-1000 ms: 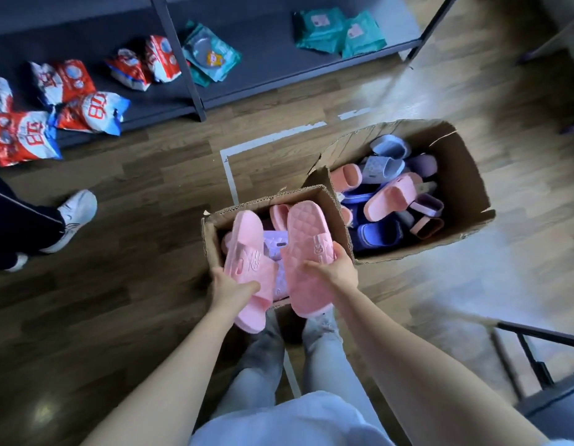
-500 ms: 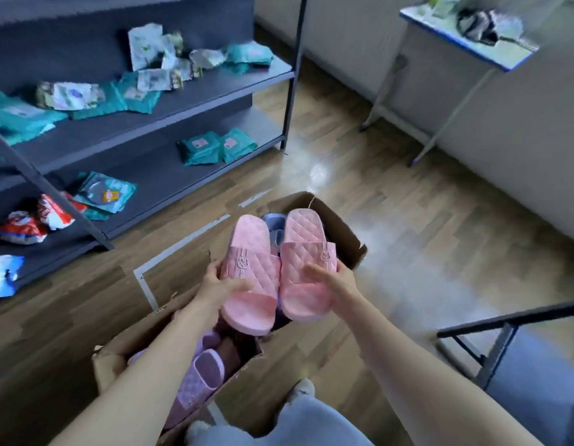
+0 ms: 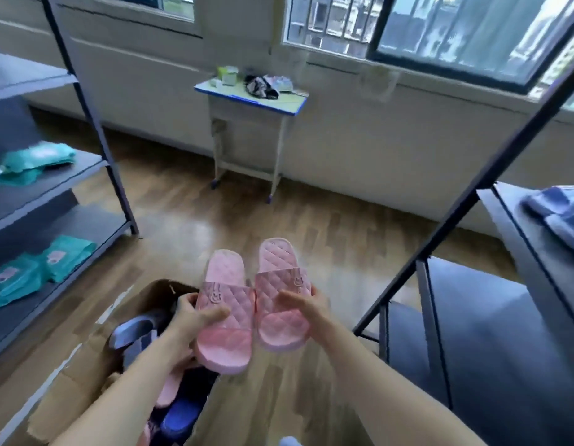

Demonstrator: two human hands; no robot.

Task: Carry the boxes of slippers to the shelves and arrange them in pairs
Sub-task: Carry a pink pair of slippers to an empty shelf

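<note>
While the dark shelves stand close on the right, probably where this pair is headed, the open cardboard box sits low on the left with blue and pink slippers left inside. Above its rim, the left pink slipper and right pink slipper are held side by side, edges touching, apparently to check they match. The left hand and right hand each grip one, thumb across the strap.

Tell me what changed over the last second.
The left slipper and right slipper, both pink, rose clear of the box as the person turned toward the right shelf. The left hand and right hand still grip one each.
</note>
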